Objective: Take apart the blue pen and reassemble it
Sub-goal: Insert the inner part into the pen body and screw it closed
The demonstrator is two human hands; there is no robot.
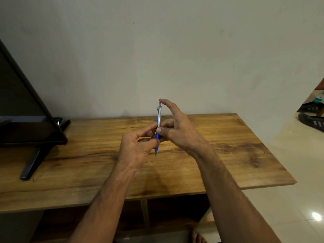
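Observation:
The blue pen (pixel 158 118) has a silver barrel, a blue grip and a blue clip end. It stands nearly upright above the wooden table (pixel 228 146), tip pointing down. My left hand (pixel 138 146) pinches the blue grip section low on the pen. My right hand (pixel 177 127) holds the barrel with thumb and middle fingers. Its index finger rests on the push button at the top. The pen looks whole, with its tip showing below my left fingers.
A black flat screen on a stand (pixel 26 111) occupies the table's left side. A plain wall stands behind. Tiled floor with sandals (pixel 312 120) lies to the right. Shelves sit under the tabletop, and a foot (pixel 197 236) shows below.

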